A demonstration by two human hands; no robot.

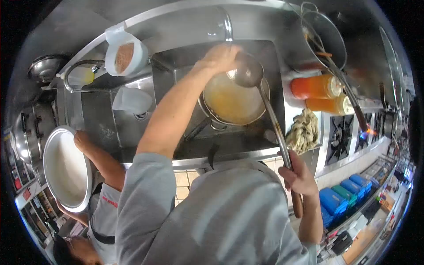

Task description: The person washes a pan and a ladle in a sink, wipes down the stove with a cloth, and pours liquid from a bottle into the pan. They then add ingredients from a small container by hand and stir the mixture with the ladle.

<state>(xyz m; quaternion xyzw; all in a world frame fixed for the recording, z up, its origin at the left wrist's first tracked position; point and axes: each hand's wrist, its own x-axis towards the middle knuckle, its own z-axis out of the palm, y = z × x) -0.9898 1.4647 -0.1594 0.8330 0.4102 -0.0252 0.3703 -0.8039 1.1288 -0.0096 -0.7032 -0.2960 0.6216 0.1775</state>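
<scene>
A long-handled metal ladle [274,119] crosses the view, its round bowl over a pan [236,99] of cloudy yellowish liquid in the sink. My right hand [298,174] is wrapped round the ladle's handle near its wooden end. Above the pan, beside the ladle bowl and below the faucet [228,26], is my left hand [221,58]; its fingers are blurred and partly hidden, so its hold cannot be made out. The pan's dark handle [197,129] points to the lower left.
At the left a co-worker [104,168] holds a large white-lined bowl [66,170]. White plastic containers [132,100] stand left of the sink [176,51]. Sauce bottles [316,87], a crumpled cloth [303,132] and a pot [324,39] are on the right, near stove burners [339,137].
</scene>
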